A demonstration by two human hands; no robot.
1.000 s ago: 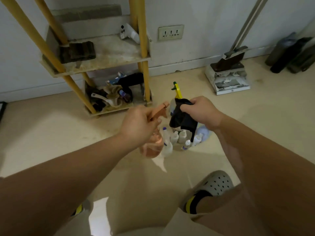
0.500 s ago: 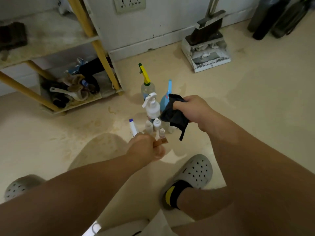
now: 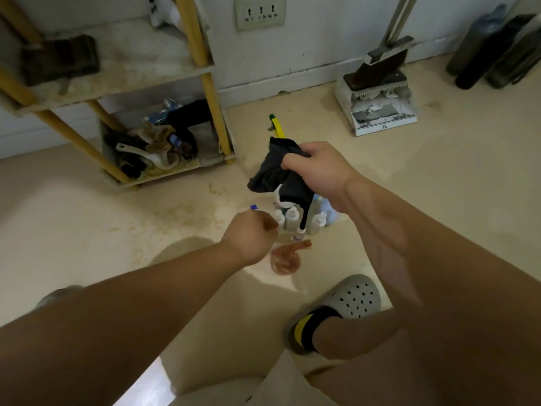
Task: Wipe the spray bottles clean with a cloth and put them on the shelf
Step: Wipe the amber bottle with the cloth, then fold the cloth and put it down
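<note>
A round orange spray bottle (image 3: 286,258) stood on the floor, at six o'clock of the clustered small white bottles (image 3: 292,218). A dark cloth (image 3: 276,174) hung bunched above them.

dim indoor light | soft motion blur | wide-angle edge distortion | floor glare bottom-centre

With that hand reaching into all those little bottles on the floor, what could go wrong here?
The left hand reaches into a tight cluster of small white bottles; a careless grip could topple several. The dark cloth hanging from the right hand dangles over the same bottles and might snag or tip one. The orange spray bottle stands close to the foot in the grey clog, so a step could knock it over.
</note>
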